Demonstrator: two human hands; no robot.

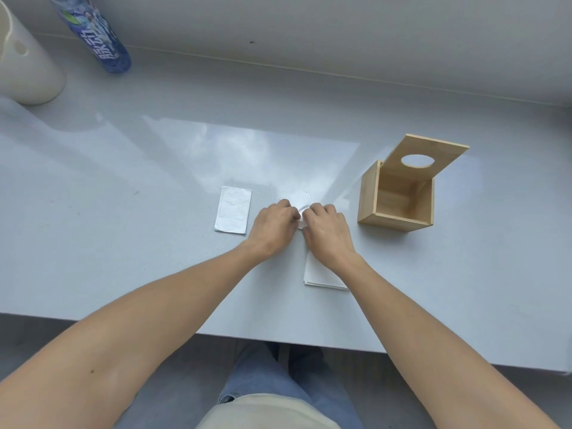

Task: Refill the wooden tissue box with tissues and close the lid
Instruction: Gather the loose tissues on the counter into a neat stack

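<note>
The wooden tissue box [368, 199] stands at the right of the table, empty, its hinged lid [433, 153] with a round hole tilted up and back. My left hand [272, 226] and my right hand [328, 233] meet at the table's middle, both pinching a tissue packet [301, 201] that lies under them. A stack of white tissues [320, 274] shows beneath my right wrist. Another sealed tissue packet [233, 213] lies flat to the left of my hands.
A blue-labelled plastic bottle [102, 38] and a cream-coloured container [24, 63] stand at the far left. The grey table [123, 212] meets a wall at the back; its front edge runs above my legs.
</note>
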